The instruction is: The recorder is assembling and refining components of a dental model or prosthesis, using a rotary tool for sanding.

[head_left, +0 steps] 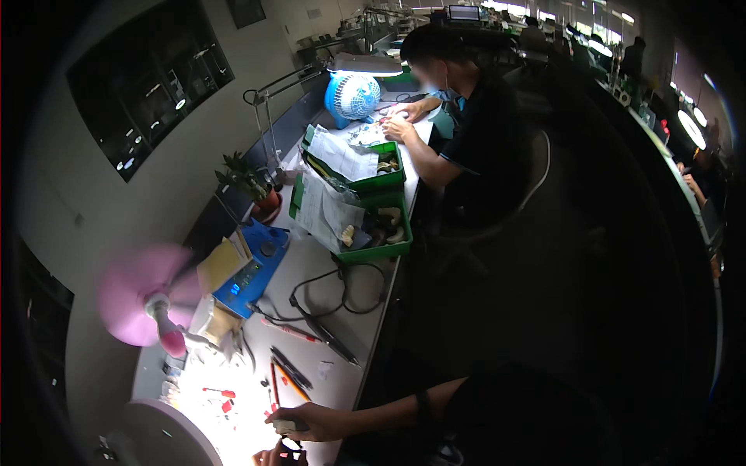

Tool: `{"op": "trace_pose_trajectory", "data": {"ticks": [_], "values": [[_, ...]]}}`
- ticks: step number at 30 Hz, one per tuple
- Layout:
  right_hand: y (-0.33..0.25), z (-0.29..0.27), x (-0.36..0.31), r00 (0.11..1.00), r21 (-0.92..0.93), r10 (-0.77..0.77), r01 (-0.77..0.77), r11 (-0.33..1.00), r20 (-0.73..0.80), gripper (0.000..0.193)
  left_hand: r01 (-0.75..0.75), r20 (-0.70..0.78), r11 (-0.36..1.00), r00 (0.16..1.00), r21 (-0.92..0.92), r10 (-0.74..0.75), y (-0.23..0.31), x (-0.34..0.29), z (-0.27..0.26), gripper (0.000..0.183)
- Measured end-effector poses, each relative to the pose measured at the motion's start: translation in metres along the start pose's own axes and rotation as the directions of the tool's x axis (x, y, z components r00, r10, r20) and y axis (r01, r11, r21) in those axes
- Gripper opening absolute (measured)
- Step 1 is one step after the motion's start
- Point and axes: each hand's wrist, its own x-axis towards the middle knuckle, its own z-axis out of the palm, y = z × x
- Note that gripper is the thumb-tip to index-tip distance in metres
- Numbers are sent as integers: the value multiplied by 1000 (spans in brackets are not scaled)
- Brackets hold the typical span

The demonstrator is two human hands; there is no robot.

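Right hand: fingers closed around small pale-grey piece
Left hand: can't tell finger grip
Round white lamp: best work within its glow

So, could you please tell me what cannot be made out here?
In the head view:
Left hand: partly cut off by the lower edge.
Pale piece: its full shape, partly covered by the right hand.
Small red pieces: fine detail, too small and washed out by glare.
Pink fan: its blades, blurred.
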Motion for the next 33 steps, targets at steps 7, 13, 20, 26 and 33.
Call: {"op": "trace_pose_trajectory", "data": {"ticks": [7,13,20,26,33], "values": [[26,17,5,983,-28,180,-181,983,-42,48,-35,50,998,998,43,33,-33,8,20,19],[36,23,4,981,-82,134,-146,986,-139,58,328,307,930,914,-167,-267,-29,0,8,30],[43,29,5,994,97,88,-81,992,-67,71,576,211,811,810,-106,-548,-6,-5,4,23],[86,54,9,979,69,78,-66,995,-190,47,272,192,942,932,195,-308,-12,8,14,33],[59,42,1,972,282,-66,130,950,-227,18,41,85,994,996,-104,-32,-25,13,34,19]]}}
